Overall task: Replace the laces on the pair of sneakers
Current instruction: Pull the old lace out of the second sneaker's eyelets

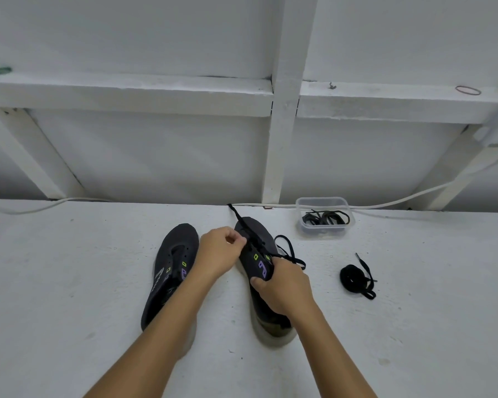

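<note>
Two black sneakers with green and purple marks stand side by side on the white table, toes pointing away from me. The left sneaker (173, 262) has no lace in its eyelets. My right hand (282, 285) grips the right sneaker (259, 242) at its tongue and side. My left hand (220, 251) pinches the black lace (243, 221) over the eyelets; one end runs up past the toe, another loop (289, 251) trails to the right. A coiled black lace (355, 278) lies loose on the table to the right.
A clear plastic tub (324, 216) holding several dark laces stands by the table's back edge, right of the sneakers. A white cable (414, 196) runs along the back edge. Behind it rises a white wall with wooden framing (282, 110). A rubber band (467, 90) lies on the ledge.
</note>
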Action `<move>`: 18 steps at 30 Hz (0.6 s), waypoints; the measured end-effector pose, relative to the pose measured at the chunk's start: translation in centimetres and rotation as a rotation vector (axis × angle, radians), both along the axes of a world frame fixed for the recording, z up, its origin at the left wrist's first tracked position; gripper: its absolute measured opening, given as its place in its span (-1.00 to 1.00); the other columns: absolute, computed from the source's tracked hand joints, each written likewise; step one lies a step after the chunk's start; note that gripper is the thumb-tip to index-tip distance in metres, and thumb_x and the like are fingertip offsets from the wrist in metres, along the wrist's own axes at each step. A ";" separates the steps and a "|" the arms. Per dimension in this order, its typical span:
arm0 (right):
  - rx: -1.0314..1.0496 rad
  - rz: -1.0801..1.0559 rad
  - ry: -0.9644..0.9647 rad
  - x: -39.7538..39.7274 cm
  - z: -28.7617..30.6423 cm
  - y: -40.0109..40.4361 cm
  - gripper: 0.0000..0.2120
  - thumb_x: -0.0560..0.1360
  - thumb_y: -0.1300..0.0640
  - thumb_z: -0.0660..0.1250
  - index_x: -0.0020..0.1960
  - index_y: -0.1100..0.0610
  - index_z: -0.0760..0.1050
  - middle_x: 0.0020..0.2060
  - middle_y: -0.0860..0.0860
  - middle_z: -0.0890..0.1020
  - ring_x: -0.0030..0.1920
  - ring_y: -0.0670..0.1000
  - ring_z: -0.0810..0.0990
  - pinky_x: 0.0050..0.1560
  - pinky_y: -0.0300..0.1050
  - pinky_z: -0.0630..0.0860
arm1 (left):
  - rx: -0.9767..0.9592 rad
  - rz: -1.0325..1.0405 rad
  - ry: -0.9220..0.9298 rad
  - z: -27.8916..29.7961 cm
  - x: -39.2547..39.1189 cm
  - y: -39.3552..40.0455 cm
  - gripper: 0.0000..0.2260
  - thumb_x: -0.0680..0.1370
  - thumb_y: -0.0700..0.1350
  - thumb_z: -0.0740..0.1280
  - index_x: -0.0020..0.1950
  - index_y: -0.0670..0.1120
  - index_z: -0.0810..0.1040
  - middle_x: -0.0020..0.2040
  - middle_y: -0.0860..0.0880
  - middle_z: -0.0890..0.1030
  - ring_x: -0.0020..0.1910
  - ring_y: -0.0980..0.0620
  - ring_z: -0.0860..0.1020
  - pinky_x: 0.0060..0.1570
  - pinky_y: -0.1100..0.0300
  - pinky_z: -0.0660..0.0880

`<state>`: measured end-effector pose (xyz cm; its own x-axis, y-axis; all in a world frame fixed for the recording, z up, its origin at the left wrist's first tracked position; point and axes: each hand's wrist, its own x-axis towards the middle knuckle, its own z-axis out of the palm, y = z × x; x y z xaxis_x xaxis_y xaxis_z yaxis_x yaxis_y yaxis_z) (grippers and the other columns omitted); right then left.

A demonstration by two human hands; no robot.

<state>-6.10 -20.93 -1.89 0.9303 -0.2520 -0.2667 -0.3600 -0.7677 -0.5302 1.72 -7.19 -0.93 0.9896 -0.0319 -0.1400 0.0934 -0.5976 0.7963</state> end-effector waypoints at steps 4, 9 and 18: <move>-0.009 0.008 0.003 -0.1 0.1 -0.1 -0.65 0.47 -0.18 0.38 0.13 0.01 0.50 0.06 -0.01 0.63 0.10 0.08 0.58 0.00 -0.10 0.46 | -0.035 -0.040 0.069 -1.2 -0.5 -0.3 -0.86 0.47 0.01 0.52 -0.08 -0.02 0.66 -0.18 0.14 0.64 -0.19 0.26 0.56 -0.25 0.41 0.41; -0.008 -0.017 0.013 -0.1 0.1 0.0 -0.64 0.48 -0.17 0.37 0.15 0.03 0.51 0.08 0.01 0.62 0.09 0.09 0.58 -0.01 -0.11 0.46 | -0.116 0.111 -0.148 -0.9 -0.9 -1.1 -0.89 0.56 -0.11 0.39 -0.16 0.01 0.61 -0.22 0.10 0.66 -0.22 0.17 0.61 -0.29 0.45 0.42; -0.030 -0.029 0.007 -0.1 0.2 0.2 -0.64 0.48 -0.17 0.37 0.13 0.06 0.51 0.06 0.02 0.63 0.09 0.10 0.58 -0.05 -0.11 0.41 | -0.195 0.112 0.139 -1.6 -1.7 -0.9 -0.85 0.51 0.03 0.46 -0.04 -0.03 0.68 -0.14 0.08 0.68 -0.14 0.17 0.63 -0.06 0.27 0.59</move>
<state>-6.15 -20.76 -1.73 0.9205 -0.2871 -0.2652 -0.3862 -0.7722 -0.5045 -0.01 -8.05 -2.54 0.9601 0.0375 -0.2772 0.2674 -0.4142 0.8700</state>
